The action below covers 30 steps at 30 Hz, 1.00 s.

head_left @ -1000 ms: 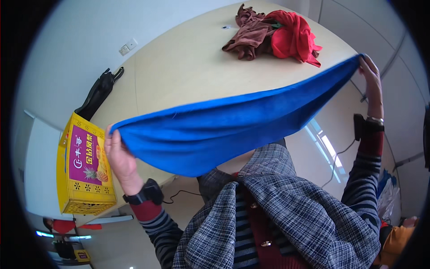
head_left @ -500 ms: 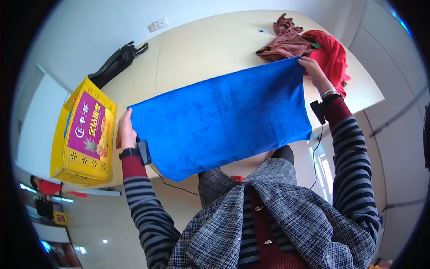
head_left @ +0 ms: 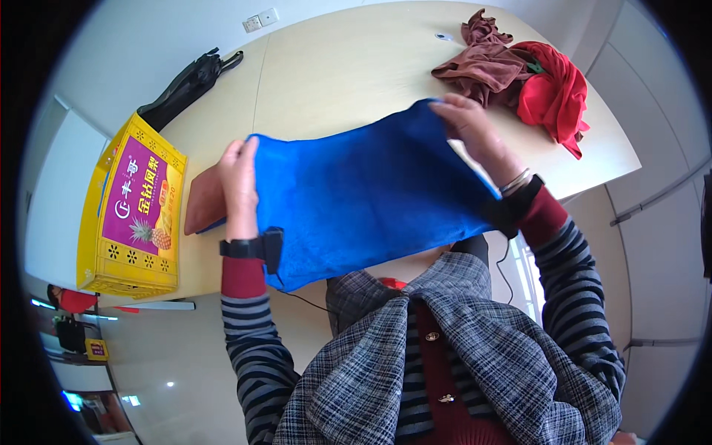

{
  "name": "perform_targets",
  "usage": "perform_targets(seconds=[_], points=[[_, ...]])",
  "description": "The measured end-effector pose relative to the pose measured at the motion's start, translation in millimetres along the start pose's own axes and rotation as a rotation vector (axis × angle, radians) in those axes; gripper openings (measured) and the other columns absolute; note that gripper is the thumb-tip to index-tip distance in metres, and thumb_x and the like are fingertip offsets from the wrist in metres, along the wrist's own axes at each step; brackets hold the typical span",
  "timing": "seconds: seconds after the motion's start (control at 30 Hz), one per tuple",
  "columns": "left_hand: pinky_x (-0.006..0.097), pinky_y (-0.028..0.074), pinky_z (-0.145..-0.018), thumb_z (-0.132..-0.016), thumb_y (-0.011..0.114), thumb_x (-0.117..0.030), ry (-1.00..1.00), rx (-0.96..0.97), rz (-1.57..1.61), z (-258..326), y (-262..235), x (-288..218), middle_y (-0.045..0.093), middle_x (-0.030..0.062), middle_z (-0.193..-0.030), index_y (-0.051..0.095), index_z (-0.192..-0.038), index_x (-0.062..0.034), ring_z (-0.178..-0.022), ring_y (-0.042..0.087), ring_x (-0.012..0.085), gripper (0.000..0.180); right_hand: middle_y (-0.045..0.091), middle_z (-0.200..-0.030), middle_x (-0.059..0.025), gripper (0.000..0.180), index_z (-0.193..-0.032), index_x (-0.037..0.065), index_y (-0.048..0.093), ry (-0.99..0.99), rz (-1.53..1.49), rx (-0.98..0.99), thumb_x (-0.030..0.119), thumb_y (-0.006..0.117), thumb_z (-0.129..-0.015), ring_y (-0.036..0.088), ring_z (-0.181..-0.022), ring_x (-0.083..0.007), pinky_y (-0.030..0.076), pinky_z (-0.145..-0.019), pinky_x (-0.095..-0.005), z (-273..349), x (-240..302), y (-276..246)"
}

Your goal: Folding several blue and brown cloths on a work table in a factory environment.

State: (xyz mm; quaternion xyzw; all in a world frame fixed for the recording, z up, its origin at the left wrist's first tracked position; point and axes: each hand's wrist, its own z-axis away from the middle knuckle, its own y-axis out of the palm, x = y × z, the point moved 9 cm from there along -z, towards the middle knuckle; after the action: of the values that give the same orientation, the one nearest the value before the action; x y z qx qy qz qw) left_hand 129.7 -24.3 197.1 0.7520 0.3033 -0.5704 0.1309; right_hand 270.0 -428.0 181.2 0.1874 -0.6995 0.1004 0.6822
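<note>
A blue cloth hangs stretched between my two hands, over the near edge of the table. My left hand pinches its upper left corner. At the upper right corner, the fingers of my right hand are closed on the cloth, and its right side droops below the wrist. Beside my left hand, a folded brownish-red cloth lies on the table, with a strip of blue under it; the blue cloth and my hand hide part of it.
A yellow crate with a purple panel stands at the table's left end. Behind it lies a black bag-like item. Brown cloth and red cloth are heaped at the far right, near a small white object. The pale table extends to the wall.
My hands have come closer together, the right moving left and the left moving right. The blue cloth has slackened and narrowed, and the brownish-red cloth on the left shows more.
</note>
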Motion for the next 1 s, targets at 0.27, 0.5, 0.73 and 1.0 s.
perform_targets(seconds=[0.27, 0.5, 0.73, 1.0], points=[[0.024, 0.038, -0.053, -0.096, 0.068, -0.013, 0.178, 0.077, -0.024, 121, 137, -61, 0.049, -0.0031, -0.066, 0.056, -0.082, -0.0039, -0.061, 0.042, 0.0044, 0.020, 0.061, -0.076, 0.0039, 0.014, -0.093, 0.005, 0.067, 0.028, -0.049, 0.094, 0.018, 0.066, -0.099, 0.057, -0.066, -0.0058, 0.048, -0.059, -0.0212, 60, -36, 84], [0.027, 0.046, -0.056, -0.091, 0.071, -0.004, 0.328, 0.035, -0.064, 164, 146, -59, 0.061, 0.0051, -0.068, 0.060, -0.090, -0.0023, -0.059, 0.054, 0.0106, 0.012, 0.060, -0.074, 0.0024, 0.022, -0.090, 0.002, 0.062, -0.050, 0.139, 0.031, 0.020, 0.062, -0.102, 0.057, -0.064, -0.0050, 0.049, -0.057, -0.0225, 90, -34, 94], [0.033, 0.051, -0.058, -0.088, 0.072, -0.001, 0.524, 0.034, -0.244, 188, 154, -74, 0.066, 0.0100, -0.080, 0.063, -0.096, -0.0033, -0.065, 0.064, 0.0236, 0.012, 0.059, -0.064, -0.0039, 0.028, -0.084, -0.002, 0.061, -0.132, 0.197, -0.024, 0.020, 0.059, -0.102, 0.058, -0.059, -0.0074, 0.048, -0.054, -0.0267, 104, -39, 89], [0.034, 0.054, -0.059, -0.086, 0.072, 0.000, 0.706, 0.031, -0.431, 205, 155, -83, 0.064, 0.0087, -0.082, 0.066, -0.099, -0.0046, -0.069, 0.066, 0.0272, 0.015, 0.065, -0.070, -0.0053, 0.030, -0.086, -0.002, 0.062, -0.043, 0.073, 0.053, 0.022, 0.057, -0.103, 0.064, -0.064, -0.0099, 0.053, -0.059, -0.0268, 112, -52, 95]])
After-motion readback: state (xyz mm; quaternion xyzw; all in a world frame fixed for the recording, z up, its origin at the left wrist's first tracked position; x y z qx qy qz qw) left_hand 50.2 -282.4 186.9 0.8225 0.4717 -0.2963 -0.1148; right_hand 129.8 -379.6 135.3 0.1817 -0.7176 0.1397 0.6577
